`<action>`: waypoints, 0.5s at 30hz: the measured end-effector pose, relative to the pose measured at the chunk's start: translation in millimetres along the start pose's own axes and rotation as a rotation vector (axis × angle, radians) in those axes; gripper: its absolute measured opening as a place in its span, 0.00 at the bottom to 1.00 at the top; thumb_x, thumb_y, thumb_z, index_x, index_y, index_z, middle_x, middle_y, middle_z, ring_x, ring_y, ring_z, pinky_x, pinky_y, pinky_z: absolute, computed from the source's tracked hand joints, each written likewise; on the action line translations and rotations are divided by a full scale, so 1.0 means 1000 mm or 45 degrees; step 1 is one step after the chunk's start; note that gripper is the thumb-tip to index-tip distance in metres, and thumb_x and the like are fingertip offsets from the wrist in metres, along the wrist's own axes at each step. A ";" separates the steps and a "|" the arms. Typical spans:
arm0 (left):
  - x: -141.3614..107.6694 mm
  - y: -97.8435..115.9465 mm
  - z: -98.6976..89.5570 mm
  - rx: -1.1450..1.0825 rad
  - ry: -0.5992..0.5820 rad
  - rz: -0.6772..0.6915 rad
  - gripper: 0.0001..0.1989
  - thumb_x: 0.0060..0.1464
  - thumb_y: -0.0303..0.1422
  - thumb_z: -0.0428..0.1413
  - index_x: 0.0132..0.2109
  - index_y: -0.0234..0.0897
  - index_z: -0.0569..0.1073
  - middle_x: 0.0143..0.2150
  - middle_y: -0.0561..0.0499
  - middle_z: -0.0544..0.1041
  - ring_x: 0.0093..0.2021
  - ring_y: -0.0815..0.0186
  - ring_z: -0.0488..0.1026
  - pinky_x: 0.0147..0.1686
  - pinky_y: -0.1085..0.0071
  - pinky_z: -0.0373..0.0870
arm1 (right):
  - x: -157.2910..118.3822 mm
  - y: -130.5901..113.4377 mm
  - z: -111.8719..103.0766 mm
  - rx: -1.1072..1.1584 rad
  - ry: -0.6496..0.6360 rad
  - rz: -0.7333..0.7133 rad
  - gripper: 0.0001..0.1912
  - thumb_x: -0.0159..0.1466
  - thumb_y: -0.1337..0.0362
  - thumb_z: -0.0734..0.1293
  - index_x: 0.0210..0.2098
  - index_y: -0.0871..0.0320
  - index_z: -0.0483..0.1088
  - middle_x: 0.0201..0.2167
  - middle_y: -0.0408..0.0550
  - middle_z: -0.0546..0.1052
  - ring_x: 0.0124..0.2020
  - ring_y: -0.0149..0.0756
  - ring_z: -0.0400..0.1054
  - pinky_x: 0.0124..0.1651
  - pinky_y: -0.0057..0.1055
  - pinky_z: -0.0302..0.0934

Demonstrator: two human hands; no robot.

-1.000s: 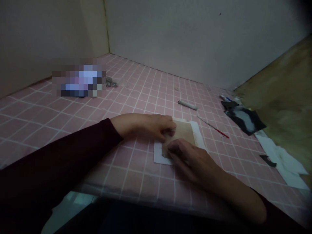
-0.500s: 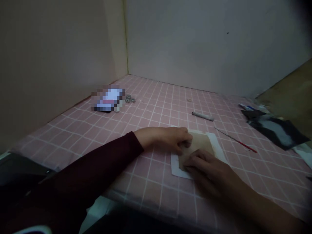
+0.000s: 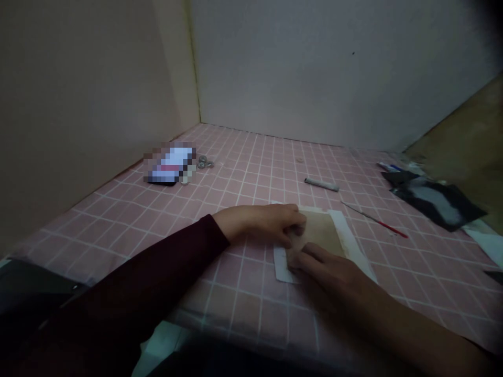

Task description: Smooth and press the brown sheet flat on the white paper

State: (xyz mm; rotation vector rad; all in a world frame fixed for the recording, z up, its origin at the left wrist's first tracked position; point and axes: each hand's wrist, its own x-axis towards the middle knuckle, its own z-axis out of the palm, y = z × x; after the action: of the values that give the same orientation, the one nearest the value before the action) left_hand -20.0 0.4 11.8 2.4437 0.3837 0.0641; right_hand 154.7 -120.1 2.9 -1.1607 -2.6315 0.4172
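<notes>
A beige sheet (image 3: pixel 324 230) lies on a larger piece of white paper (image 3: pixel 283 272) near the front of the table. My left hand (image 3: pixel 277 222) reaches across its left side, fingers curled and closed; what is between them, if anything, is hidden. Lower down, my right hand (image 3: pixel 328 269) is closed in a pinch at the sheet's near left corner. The two hands are close together, with a small gap between their fingertips. Dim light and the fingers hide the exact contact points.
Beyond the paper lie a grey tube-like piece (image 3: pixel 321 185) and a thin tool with a red handle (image 3: pixel 393 229). A black packet (image 3: pixel 436 199) is at the right. At the back left sit a phone (image 3: pixel 171 165) and small metal rings (image 3: pixel 203 162). Walls (image 3: pixel 267 68) border the table.
The view has shifted slightly, so the things on the table appear a little further left. My right hand's fingers have moved slightly up and left along the sheet; my left hand barely differs.
</notes>
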 end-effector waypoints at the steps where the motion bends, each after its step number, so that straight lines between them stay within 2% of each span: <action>1: 0.000 0.000 0.000 0.005 -0.009 -0.011 0.13 0.47 0.27 0.53 0.42 0.35 0.67 0.43 0.49 0.63 0.36 0.70 0.64 0.38 0.71 0.65 | -0.003 0.002 -0.001 -0.003 -0.019 0.037 0.10 0.62 0.76 0.56 0.34 0.58 0.64 0.32 0.47 0.68 0.25 0.30 0.63 0.27 0.28 0.58; 4: 0.000 -0.001 0.001 0.005 -0.016 -0.021 0.13 0.46 0.27 0.53 0.43 0.35 0.67 0.43 0.49 0.64 0.36 0.71 0.63 0.37 0.72 0.64 | -0.002 0.000 -0.001 0.007 -0.032 0.076 0.09 0.63 0.75 0.56 0.35 0.58 0.64 0.33 0.47 0.67 0.25 0.29 0.62 0.28 0.28 0.58; 6: 0.001 -0.004 0.003 -0.006 0.006 -0.001 0.12 0.48 0.29 0.52 0.42 0.36 0.67 0.43 0.49 0.64 0.36 0.71 0.64 0.37 0.72 0.64 | 0.004 -0.006 0.001 0.032 -0.026 0.030 0.09 0.64 0.75 0.55 0.34 0.59 0.64 0.36 0.49 0.67 0.28 0.30 0.63 0.31 0.29 0.60; 9: 0.003 -0.007 0.005 -0.013 0.024 -0.007 0.10 0.51 0.31 0.52 0.42 0.36 0.67 0.43 0.49 0.63 0.35 0.72 0.64 0.36 0.72 0.65 | 0.009 -0.010 0.003 0.052 0.008 -0.030 0.10 0.63 0.74 0.55 0.31 0.59 0.64 0.34 0.49 0.67 0.29 0.31 0.62 0.32 0.29 0.60; 10: 0.003 -0.007 0.005 -0.010 0.044 -0.032 0.10 0.50 0.31 0.52 0.42 0.36 0.67 0.43 0.49 0.63 0.34 0.72 0.64 0.35 0.73 0.64 | 0.008 -0.009 0.002 0.055 0.007 -0.019 0.09 0.63 0.74 0.55 0.31 0.59 0.64 0.33 0.48 0.66 0.30 0.31 0.62 0.32 0.29 0.60; 13: 0.004 -0.006 0.003 -0.001 -0.025 -0.043 0.15 0.45 0.27 0.53 0.44 0.36 0.67 0.44 0.49 0.63 0.34 0.71 0.64 0.34 0.73 0.64 | -0.002 -0.005 -0.003 0.022 -0.027 0.089 0.09 0.62 0.75 0.56 0.33 0.59 0.65 0.33 0.48 0.66 0.30 0.31 0.62 0.32 0.29 0.60; 15: 0.004 -0.006 0.002 0.026 -0.031 -0.037 0.14 0.46 0.28 0.53 0.43 0.36 0.67 0.43 0.49 0.64 0.35 0.70 0.63 0.34 0.72 0.64 | -0.005 -0.005 -0.005 -0.008 -0.039 0.125 0.09 0.61 0.76 0.56 0.35 0.60 0.66 0.33 0.48 0.66 0.30 0.31 0.62 0.33 0.30 0.60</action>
State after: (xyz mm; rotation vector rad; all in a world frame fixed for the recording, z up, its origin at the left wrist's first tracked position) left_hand -17.9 4.8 5.9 2.4559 0.4106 0.0179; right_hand 155.6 -126.0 8.8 -1.2999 -2.6107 0.4493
